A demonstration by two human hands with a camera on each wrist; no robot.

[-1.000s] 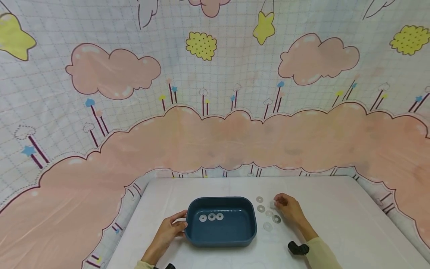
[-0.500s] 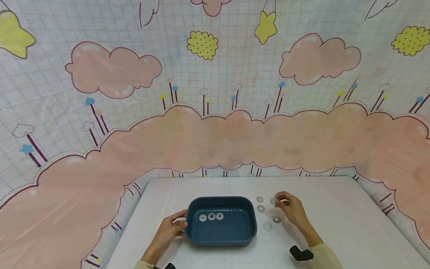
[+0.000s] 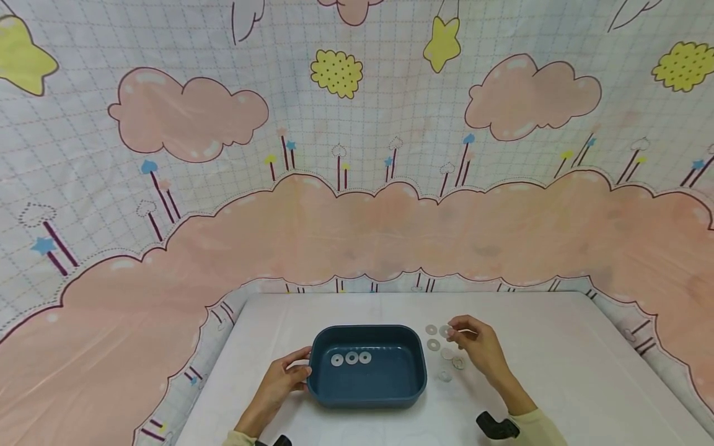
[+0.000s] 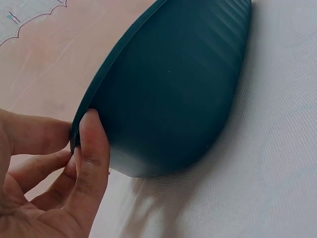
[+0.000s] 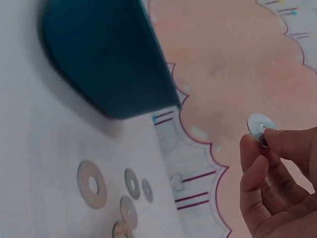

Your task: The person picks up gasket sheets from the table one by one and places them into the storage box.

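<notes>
A dark blue rectangular tub (image 3: pixel 368 390) stands on the table, with three metal washers (image 3: pixel 333 362) in a row on its floor. At its left end my left hand (image 3: pixel 279 379) grips the rim, thumb and fingers on either side of the tub wall (image 4: pixel 168 89) in the left wrist view. My right hand (image 3: pixel 481 348) is to the right of the tub, pinching a flat washer (image 5: pixel 255 124) between thumb and fingertips. In the right wrist view this washer is held up above the table. Several loose washers (image 5: pixel 83 184) lie flat on the table, below and beside the right hand.
The white-covered table (image 3: pixel 580 371) extends to both sides of the tub. Behind it hangs a patterned cloth (image 3: pixel 390 241) with clouds and stars. A black wrist device (image 3: pixel 496 426) sits at the right sleeve.
My right hand has picked a washer up off the table and carried it a little left, toward the tub. The left hand keeps its grip on the rim.
</notes>
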